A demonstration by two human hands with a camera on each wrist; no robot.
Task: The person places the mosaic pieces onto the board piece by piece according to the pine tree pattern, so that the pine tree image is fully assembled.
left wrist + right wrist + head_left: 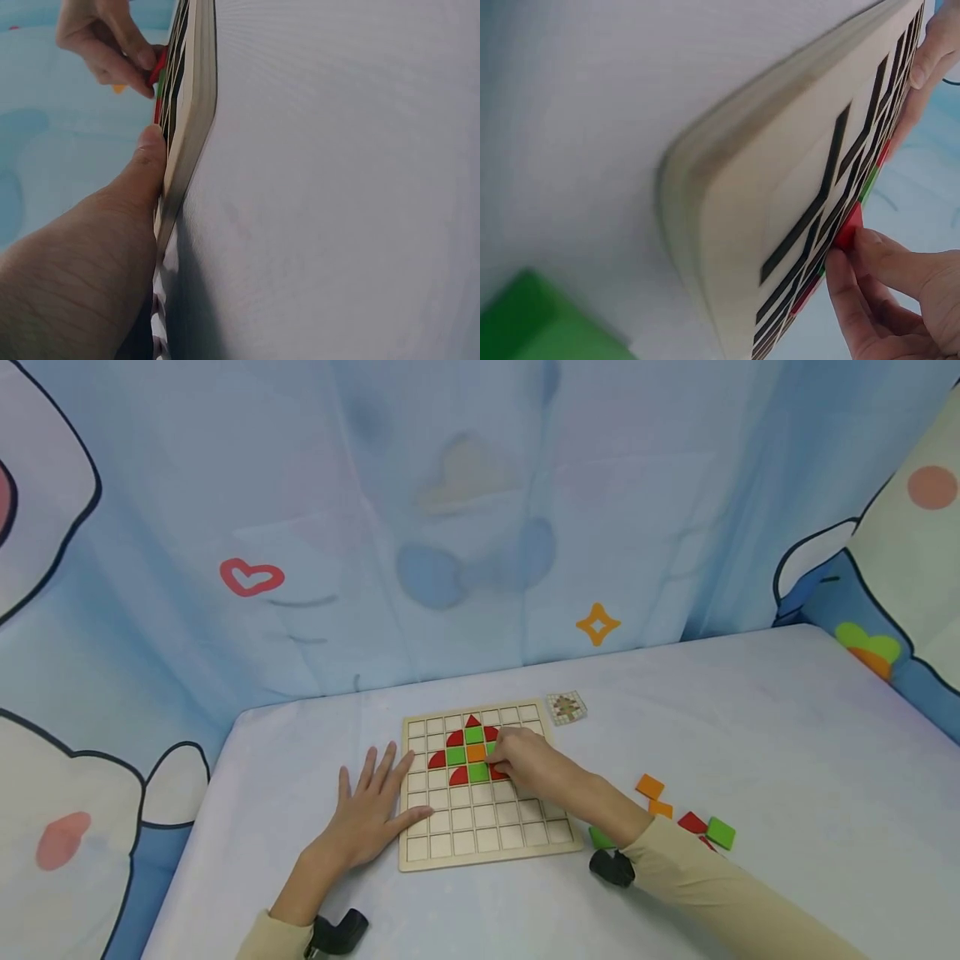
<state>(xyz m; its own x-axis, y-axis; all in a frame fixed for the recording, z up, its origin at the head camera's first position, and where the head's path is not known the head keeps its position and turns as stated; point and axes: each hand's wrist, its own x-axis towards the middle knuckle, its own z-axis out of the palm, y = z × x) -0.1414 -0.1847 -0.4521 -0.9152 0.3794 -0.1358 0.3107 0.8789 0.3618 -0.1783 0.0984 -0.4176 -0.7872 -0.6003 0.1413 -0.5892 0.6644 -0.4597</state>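
A square wooden grid board [450, 855] lies on the table, with red, green and orange pieces set in its upper middle. Green squares [456, 756] and an orange square [476, 752] form the centre, flanked by red curved pieces [438, 760]; a red triangle [472, 721] tops them. My right hand [534, 765] reaches over the board's right half and pinches a red piece [849, 226] between thumb and finger, right at the grid. My left hand [367, 820] lies with fingers spread at the board's left side, its thumb [142, 161] on the frame.
Right of the board lie loose orange squares [649, 787], red pieces [692, 822] and a green square [721, 832]. Another green piece [602, 838] is partly covered by my right forearm. A small pattern card [567, 707] sits by the board's upper right corner. A printed curtain [480, 635] hangs behind.
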